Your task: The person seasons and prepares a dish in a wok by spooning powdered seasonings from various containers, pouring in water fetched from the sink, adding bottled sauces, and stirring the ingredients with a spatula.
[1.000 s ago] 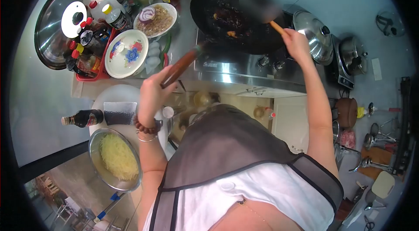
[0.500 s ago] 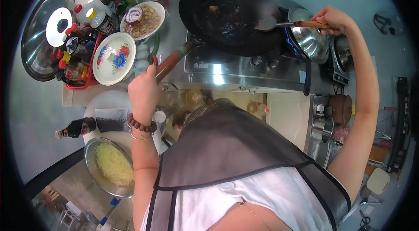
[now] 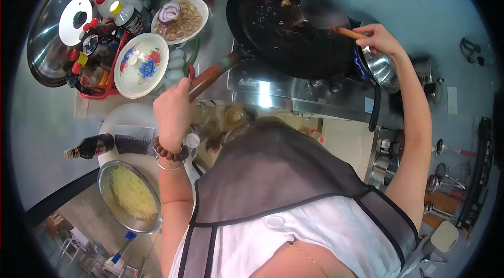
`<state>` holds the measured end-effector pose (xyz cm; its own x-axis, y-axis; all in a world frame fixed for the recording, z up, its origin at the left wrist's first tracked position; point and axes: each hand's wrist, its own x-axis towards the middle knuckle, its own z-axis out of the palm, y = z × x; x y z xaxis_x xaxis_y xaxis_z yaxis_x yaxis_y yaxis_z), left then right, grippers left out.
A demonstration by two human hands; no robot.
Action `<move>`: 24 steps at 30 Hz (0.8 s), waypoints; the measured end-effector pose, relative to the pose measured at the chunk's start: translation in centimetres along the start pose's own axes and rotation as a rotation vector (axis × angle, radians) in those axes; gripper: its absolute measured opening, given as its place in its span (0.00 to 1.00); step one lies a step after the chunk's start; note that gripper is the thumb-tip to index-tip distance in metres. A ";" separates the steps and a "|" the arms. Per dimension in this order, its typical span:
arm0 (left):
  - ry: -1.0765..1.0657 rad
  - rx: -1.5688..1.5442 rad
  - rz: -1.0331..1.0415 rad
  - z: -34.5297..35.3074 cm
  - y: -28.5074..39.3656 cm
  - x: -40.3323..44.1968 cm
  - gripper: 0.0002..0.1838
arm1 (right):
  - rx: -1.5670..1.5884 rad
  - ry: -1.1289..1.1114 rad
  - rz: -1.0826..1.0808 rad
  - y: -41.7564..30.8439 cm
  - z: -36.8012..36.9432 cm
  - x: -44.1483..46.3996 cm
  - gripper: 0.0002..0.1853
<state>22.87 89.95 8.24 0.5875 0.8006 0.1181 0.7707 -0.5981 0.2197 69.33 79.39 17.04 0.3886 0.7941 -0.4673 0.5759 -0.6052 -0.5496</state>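
1. While the left hand (image 3: 172, 112) curls right around the wooden wok handle (image 3: 212, 77), with no gap showing under its fingers, the head view, the only one, puts the black wok (image 3: 239, 20) on the stove (image 3: 247, 84) ahead.
2. The right hand (image 3: 382, 40) has its fingers closed on the wooden grip of a cooking utensil (image 3: 349, 33). That tool's head is a dark blur over the right part of the wok; whether it touches the dark, glossy contents (image 3: 268, 20) I cannot tell.
3. As a judgement, blue flame (image 3: 358, 61) just beside the wok's right rim could burn the right hand if it dips. A slack left hold could let the wok slide, and a hard stroke could fling sauce over the rim. A knock on the jutting black handle (image 3: 374, 110) could shift whatever it belongs to.
4. Counted: two hands, one wok, one cooking utensil, one plate (image 3: 205, 15) of chopped food with one cut onion (image 3: 169, 13), one floral lid (image 3: 140, 57), one green chilli (image 3: 194, 53), one metal bowl (image 3: 106, 194) of pale shreds (image 3: 131, 192), one cleaver (image 3: 134, 140). Bottles around the red basket (image 3: 98, 96) overlap too much to count.
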 end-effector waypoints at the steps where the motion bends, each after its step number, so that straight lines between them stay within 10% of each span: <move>1: -0.001 -0.014 -0.015 -0.1 0.0 0.0 0.09 | 0.003 0.003 0.007 -0.6 0.3 -0.2 0.17; 6: -0.028 -0.024 -0.041 -0.1 -0.1 0.2 0.10 | -1.039 0.404 -0.489 -4.4 1.3 -1.7 0.15; 7: -0.026 -0.022 -0.041 0.0 -0.1 0.2 0.10 | -1.122 0.379 -0.287 -7.1 1.4 -2.9 0.13; 17: 0.007 0.036 -0.069 0.3 -0.1 0.0 0.09 | -1.313 0.256 -0.054 -13.0 -2.0 -8.8 0.10; 24: 0.143 0.125 -0.119 2.6 0.5 -0.6 0.07 | -0.804 0.127 -0.011 -6.6 -1.4 -5.1 0.13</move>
<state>23.55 89.04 5.78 0.4561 0.8579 0.2366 0.8626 -0.4916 0.1197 64.53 79.41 24.05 0.4306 0.8293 -0.3561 0.9019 -0.4107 0.1339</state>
